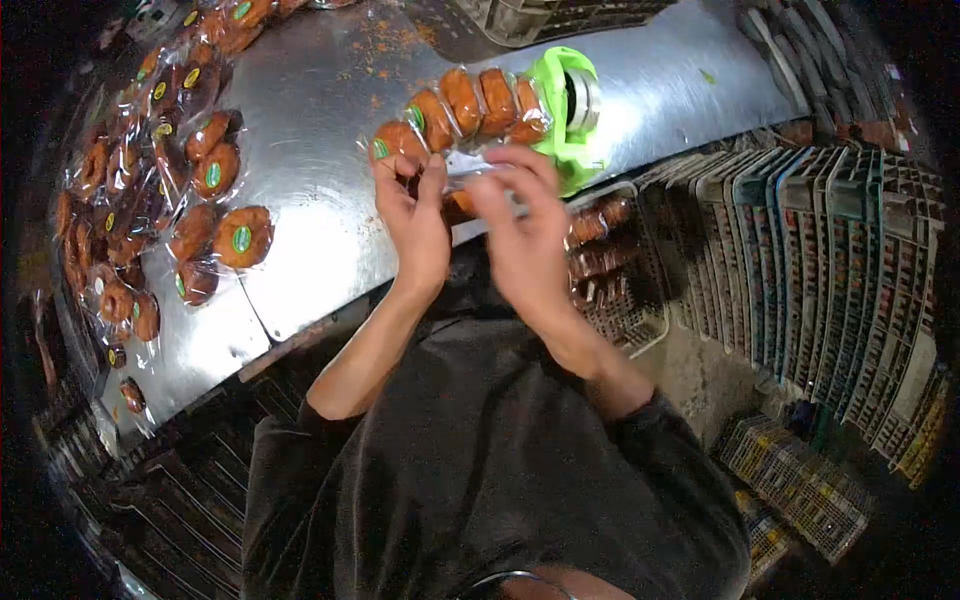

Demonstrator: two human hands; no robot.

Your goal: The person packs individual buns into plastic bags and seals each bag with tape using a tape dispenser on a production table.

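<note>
My left hand (pixel 413 220) is closed, thumb against fingers, at the gathered end of a clear plastic bag (pixel 463 163). A brown pastry (pixel 461 203) shows partly between my hands, below that plastic. My right hand (pixel 525 225) is beside it, with its fingers bent and smeared by motion, so I cannot make out what they hold. Just beyond my fingers, a row of browned pastries in clear wrap (pixel 460 103) curves across the metal table, some with green labels. A bright green tape dispenser (pixel 553 100) with a pale roll stands at the row's right end.
Many wrapped ring-shaped pastries (pixel 213 170) lie on the left of the metal table (pixel 310 200). A dark crate (pixel 520 22) sits at the back. Nested plastic crates (pixel 790 270) stand on the right, and an open crate (pixel 640 335) with wrapped pastries is beside my right arm.
</note>
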